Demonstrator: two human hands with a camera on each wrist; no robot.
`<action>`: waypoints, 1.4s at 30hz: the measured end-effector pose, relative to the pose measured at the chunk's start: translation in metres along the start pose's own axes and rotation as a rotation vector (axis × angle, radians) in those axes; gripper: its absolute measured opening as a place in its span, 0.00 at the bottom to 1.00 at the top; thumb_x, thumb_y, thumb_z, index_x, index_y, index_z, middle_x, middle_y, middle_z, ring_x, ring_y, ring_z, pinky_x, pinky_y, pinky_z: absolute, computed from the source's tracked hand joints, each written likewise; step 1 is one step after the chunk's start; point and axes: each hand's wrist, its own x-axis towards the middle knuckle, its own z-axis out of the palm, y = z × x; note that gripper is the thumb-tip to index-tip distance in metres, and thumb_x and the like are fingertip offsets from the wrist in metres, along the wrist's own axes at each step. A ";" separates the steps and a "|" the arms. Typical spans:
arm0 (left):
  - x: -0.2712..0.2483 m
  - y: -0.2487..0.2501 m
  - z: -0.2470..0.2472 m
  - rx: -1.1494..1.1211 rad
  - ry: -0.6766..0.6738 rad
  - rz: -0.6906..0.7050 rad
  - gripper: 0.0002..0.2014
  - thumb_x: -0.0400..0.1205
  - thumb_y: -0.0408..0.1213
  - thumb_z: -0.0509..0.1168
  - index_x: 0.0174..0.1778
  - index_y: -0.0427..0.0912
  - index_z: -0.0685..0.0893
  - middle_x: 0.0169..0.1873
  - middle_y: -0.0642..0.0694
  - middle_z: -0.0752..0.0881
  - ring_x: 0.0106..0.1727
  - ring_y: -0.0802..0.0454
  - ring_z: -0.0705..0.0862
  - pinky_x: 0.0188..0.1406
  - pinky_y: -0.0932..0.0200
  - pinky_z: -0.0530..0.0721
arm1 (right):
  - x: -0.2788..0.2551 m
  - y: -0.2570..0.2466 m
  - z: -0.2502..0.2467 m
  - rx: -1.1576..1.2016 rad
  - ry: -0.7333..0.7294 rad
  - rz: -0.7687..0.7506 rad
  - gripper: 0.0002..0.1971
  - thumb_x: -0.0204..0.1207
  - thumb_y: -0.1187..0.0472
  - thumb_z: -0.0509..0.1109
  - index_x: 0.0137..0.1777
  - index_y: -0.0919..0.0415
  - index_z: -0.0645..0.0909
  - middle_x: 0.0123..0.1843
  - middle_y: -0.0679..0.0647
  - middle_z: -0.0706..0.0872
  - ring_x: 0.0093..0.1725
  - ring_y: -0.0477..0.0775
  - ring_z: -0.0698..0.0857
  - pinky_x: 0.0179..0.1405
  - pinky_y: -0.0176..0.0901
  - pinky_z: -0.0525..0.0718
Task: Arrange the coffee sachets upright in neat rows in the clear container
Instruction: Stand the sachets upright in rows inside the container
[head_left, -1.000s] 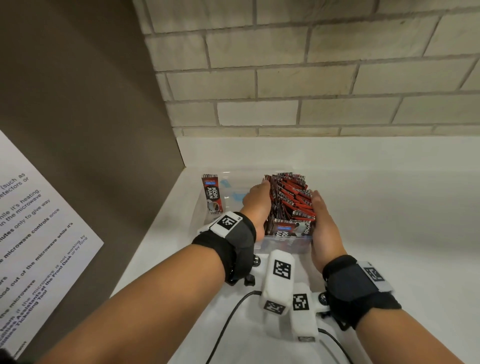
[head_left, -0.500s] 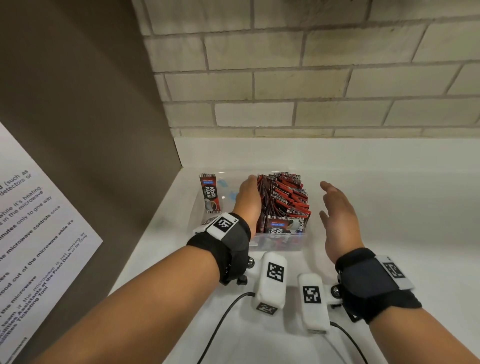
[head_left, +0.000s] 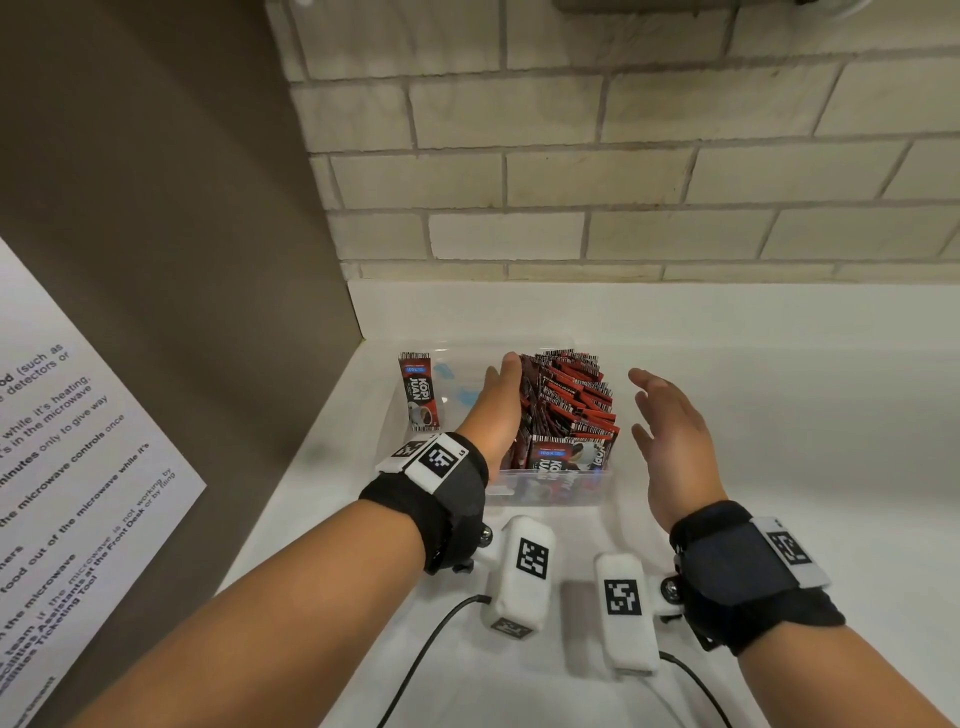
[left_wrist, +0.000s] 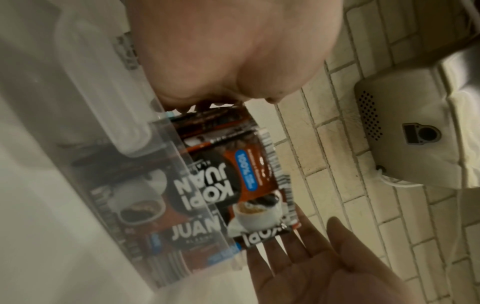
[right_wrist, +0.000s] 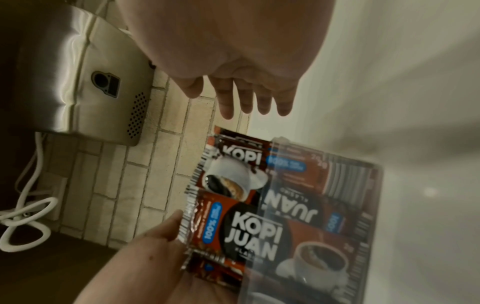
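Observation:
A clear container (head_left: 550, 486) stands on the white counter against the back corner. Several red-and-black coffee sachets (head_left: 571, 410) stand packed upright in its right half. One lone sachet (head_left: 420, 391) leans at its left end. My left hand (head_left: 496, 402) is inside the container, flat with straight fingers against the left side of the sachet stack (right_wrist: 249, 224). My right hand (head_left: 670, 431) hovers open just right of the container, palm facing it, touching nothing. In the left wrist view the sachets (left_wrist: 233, 185) show through the clear wall, with my right hand's fingers (left_wrist: 293, 253) beyond.
A brown side panel (head_left: 171, 260) with a printed notice (head_left: 67, 467) closes the left. A brick wall (head_left: 623, 182) runs behind. A steel wall-mounted dispenser (right_wrist: 78, 82) with a white cord hangs above. White counter (head_left: 779, 415) extends to the right.
My right hand has let go of the stack's right side and drawn away to the right, fingers spread. The left hand stays pressed against the stack's left side.

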 end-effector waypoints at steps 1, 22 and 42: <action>0.001 -0.001 -0.002 -0.008 0.007 -0.001 0.34 0.85 0.63 0.39 0.85 0.51 0.46 0.84 0.48 0.52 0.84 0.47 0.54 0.80 0.45 0.53 | 0.000 0.000 -0.001 -0.019 -0.001 -0.009 0.17 0.87 0.65 0.51 0.66 0.49 0.76 0.72 0.45 0.75 0.69 0.43 0.72 0.68 0.41 0.70; 0.007 -0.001 -0.029 0.086 0.049 0.136 0.17 0.85 0.33 0.52 0.66 0.40 0.79 0.62 0.40 0.83 0.56 0.49 0.83 0.52 0.52 0.84 | -0.006 -0.031 0.007 -0.079 0.032 -0.212 0.14 0.73 0.47 0.57 0.50 0.45 0.82 0.61 0.40 0.80 0.66 0.43 0.76 0.74 0.56 0.71; 0.029 -0.015 -0.041 0.512 0.095 0.406 0.20 0.82 0.22 0.57 0.69 0.41 0.76 0.61 0.45 0.82 0.49 0.54 0.80 0.50 0.63 0.76 | -0.004 -0.022 0.003 -0.086 0.066 -0.182 0.16 0.72 0.49 0.57 0.52 0.49 0.83 0.60 0.43 0.80 0.62 0.37 0.77 0.73 0.55 0.72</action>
